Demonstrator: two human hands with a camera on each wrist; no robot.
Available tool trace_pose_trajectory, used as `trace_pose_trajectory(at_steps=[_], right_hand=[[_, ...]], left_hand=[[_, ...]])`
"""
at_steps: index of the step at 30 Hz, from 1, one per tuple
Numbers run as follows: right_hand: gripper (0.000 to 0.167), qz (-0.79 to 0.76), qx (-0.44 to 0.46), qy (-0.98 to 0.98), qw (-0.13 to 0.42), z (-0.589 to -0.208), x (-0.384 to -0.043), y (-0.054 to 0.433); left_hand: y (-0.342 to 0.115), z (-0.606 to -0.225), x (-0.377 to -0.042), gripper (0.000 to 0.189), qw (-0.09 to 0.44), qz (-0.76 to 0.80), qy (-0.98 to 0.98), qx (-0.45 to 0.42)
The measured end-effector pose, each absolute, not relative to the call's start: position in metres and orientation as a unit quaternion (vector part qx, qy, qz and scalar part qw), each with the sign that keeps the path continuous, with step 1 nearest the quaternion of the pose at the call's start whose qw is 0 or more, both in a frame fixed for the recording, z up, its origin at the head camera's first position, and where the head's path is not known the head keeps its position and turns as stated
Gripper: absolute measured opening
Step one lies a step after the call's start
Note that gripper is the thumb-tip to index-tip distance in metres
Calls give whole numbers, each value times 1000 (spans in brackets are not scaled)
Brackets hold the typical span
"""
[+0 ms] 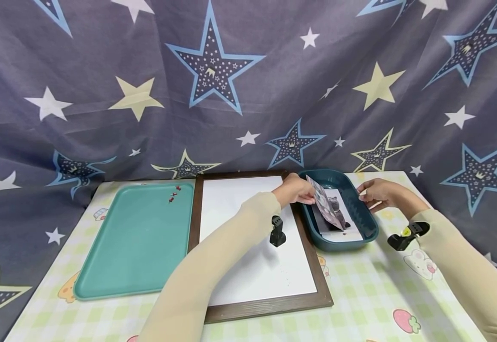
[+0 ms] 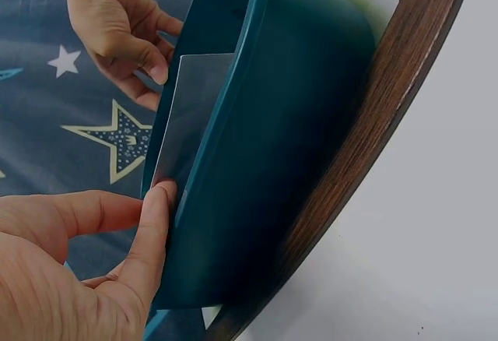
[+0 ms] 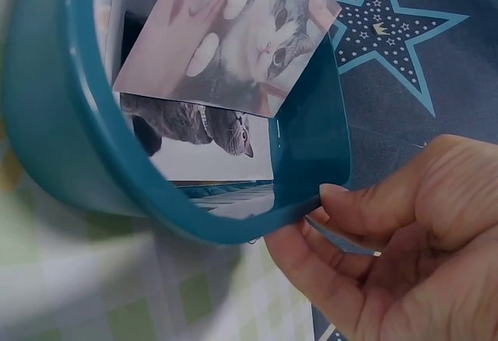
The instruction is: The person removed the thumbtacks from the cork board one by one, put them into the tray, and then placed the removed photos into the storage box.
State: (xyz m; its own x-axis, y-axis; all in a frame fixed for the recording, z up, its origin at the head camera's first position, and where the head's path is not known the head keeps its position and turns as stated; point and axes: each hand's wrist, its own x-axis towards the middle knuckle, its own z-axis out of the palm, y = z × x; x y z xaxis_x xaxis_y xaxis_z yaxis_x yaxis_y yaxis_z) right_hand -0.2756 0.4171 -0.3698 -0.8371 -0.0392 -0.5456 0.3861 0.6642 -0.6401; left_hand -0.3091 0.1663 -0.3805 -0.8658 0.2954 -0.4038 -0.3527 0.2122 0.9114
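Note:
My left hand [image 1: 296,190] pinches the edge of a cat photo [image 3: 241,41], which stands tilted over the dark teal plastic basin [image 1: 370,232]. Pink tones and a grey-and-white cat show on that photo in the right wrist view; the left wrist view has only its plain back. Beneath it, inside the basin, lies another photo [image 3: 202,127] of a grey cat on a white ground, partly covered. On the far side, my right hand [image 1: 380,194] grips the basin's rim between thumb and fingers.
A whiteboard [image 1: 239,204] in a dark brown wooden frame lies left of the basin, close against it. Further left is a light teal tray [image 1: 133,242] with several red push pins [image 1: 171,199] near its back right corner. A star-patterned curtain [image 1: 274,71] hangs behind the table.

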Motion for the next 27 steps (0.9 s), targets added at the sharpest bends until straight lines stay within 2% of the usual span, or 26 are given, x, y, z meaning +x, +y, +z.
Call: trace_pose_trajectory(at_steps=[10,18,22,27], right_hand=[[38,-395,102,874,263,-371,-276,419],[38,-396,103,873,266,-369,-278,419],[37,-396,103,873,264,-369,-278,419],[37,-397,104,872,265,-371,-277,418]], left_hand=[[171,-381,-306,24,236,628,741,-30],[171,-377,-307,35,232,620,749,-33],[168,-376,-309,43,243,626,741,-25],[166,-374,-311,54,284,626,726,-22]])
